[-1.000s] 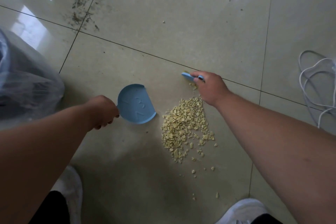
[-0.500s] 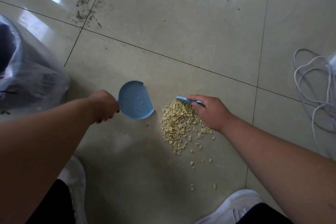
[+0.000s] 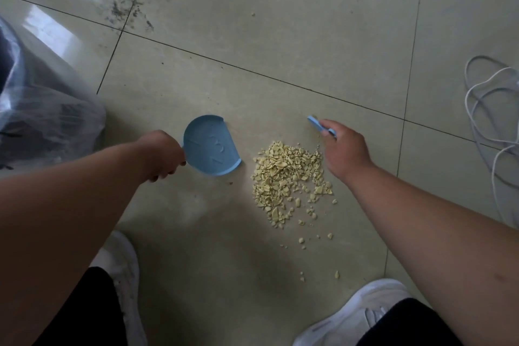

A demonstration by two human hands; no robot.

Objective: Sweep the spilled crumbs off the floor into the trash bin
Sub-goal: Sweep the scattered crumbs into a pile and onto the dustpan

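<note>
A heap of pale yellow crumbs (image 3: 286, 174) lies on the beige floor tiles, with a few strays trailing toward me. My left hand (image 3: 161, 156) grips the handle of a small blue dustpan (image 3: 210, 146), which sits on the floor just left of the heap, its open edge facing the crumbs. My right hand (image 3: 344, 149) grips a small blue brush (image 3: 320, 125) at the heap's far right corner; its bristles are hidden. The trash bin (image 3: 42, 109), lined with a clear plastic bag, stands at the left edge.
A white cable (image 3: 488, 132) lies coiled on the floor at the right edge. Dark specks of dirt (image 3: 129, 0) mark the tiles at the upper left. My white shoes (image 3: 351, 314) stand at the bottom, left and right of the strays.
My right hand has drawn the brush back from the top of the heap to its far right corner. The crumbs sit a little tighter. The dustpan has barely moved.
</note>
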